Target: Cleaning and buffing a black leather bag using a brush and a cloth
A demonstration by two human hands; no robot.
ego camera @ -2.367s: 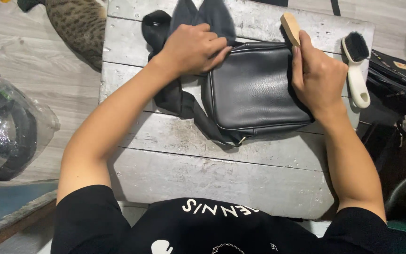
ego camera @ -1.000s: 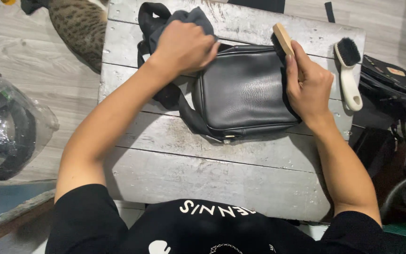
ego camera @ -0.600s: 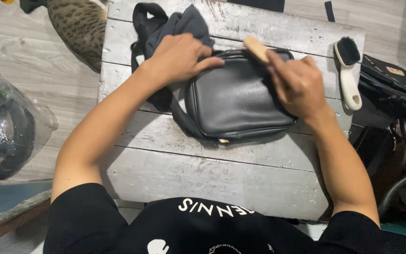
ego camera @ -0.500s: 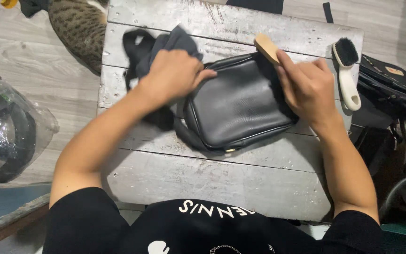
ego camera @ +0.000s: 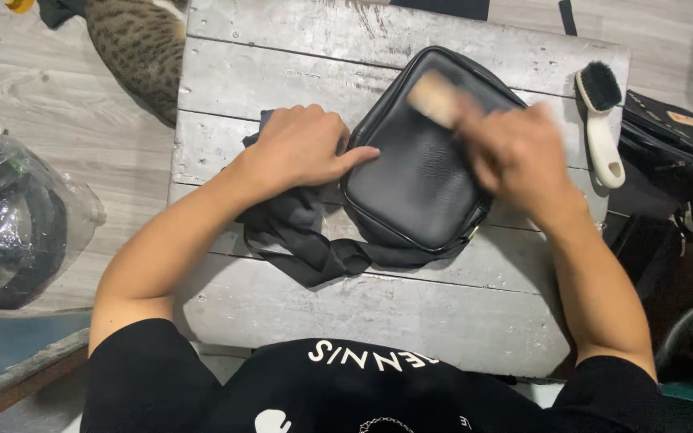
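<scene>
The left hand (ego camera: 302, 152) lies flat, palm down and fingers together, on a dark cloth (ego camera: 294, 232), its fingertips pushed against the near-left edge of the black bag (ego camera: 423, 172); that looks like bracing, so the bag does not slide on the grey plank table (ego camera: 362, 309). The cloth bunches under and below this hand, and the bag's strap (ego camera: 378, 256) trails from it along the bag's near edge.

The right hand (ego camera: 515, 152) is motion-blurred over the bag's right half, closed on a pale wooden brush (ego camera: 435, 96) whose end sticks out up and left of the knuckles. The blur suggests a scrubbing stroke across the leather. The bag sits tilted, one corner pointing away, between the two hands.

Right of the right hand, at the table's far edge, a white-handled brush (ego camera: 601, 120) with black bristles lies parked within reach. Beyond it, off the table, is a dark bag (ego camera: 679, 136) with a small tan patch.

Well left of the left hand, on the floor, sits a clear plastic sack (ego camera: 10, 216) of dark items; farther up, a striped cat (ego camera: 134, 52).
</scene>
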